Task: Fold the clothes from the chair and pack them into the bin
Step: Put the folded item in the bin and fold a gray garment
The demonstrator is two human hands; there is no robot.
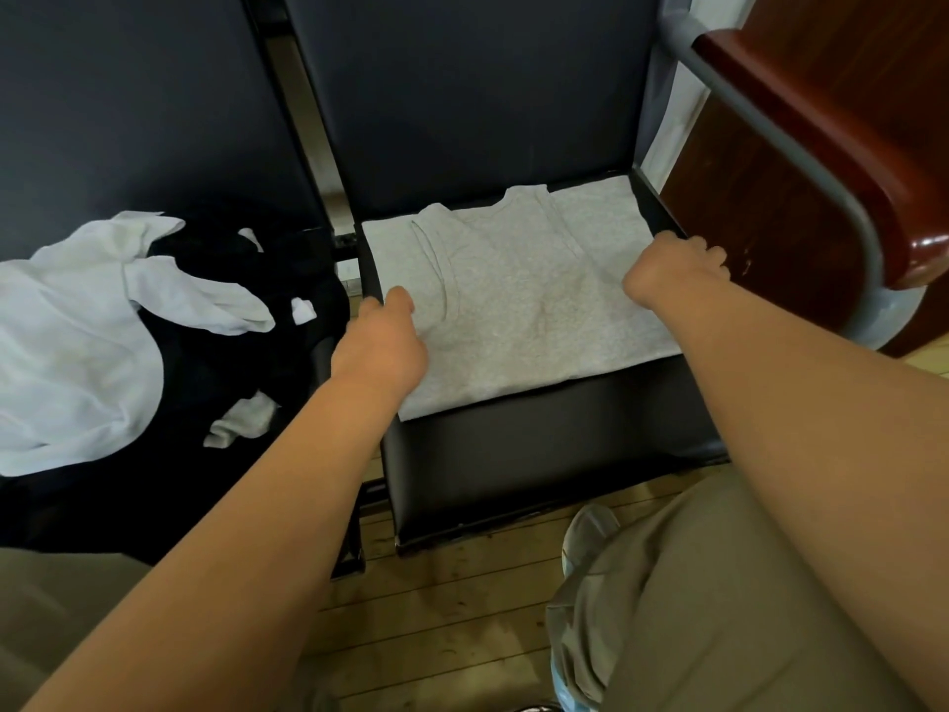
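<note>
Two dark padded chairs fill most of the view. The left chair (128, 120) takes the upper left and the right chair (513, 454) the middle. My bare forearms reach up from the bottom edge toward the right chair's seat.

In the left of the frame, on the left chair's seat, a crumpled white garment (77, 352) lies tangled over a black garment (215, 382), both unfolded.

In the centre lies the grey shirt (524, 310), spread flat on the right chair's seat with its neckline toward the backrest. It covers the back part of the seat and leaves the front strip of black padding bare.

A reddish-brown wooden panel (821, 120) with a grey metal rail (780, 141) along it fills the upper right. Pale wooden floor (452, 608) shows at the bottom centre, beside my khaki trousers (693, 608) and a light shoe (588, 531).

My left hand (382, 341) is at the shirt's left edge, fingers curled round the cloth, thumb on top. My right hand (678, 269) is at the right edge, knuckles up, fingers bent down over the hem and gripping it; the fingertips are hidden.
</note>
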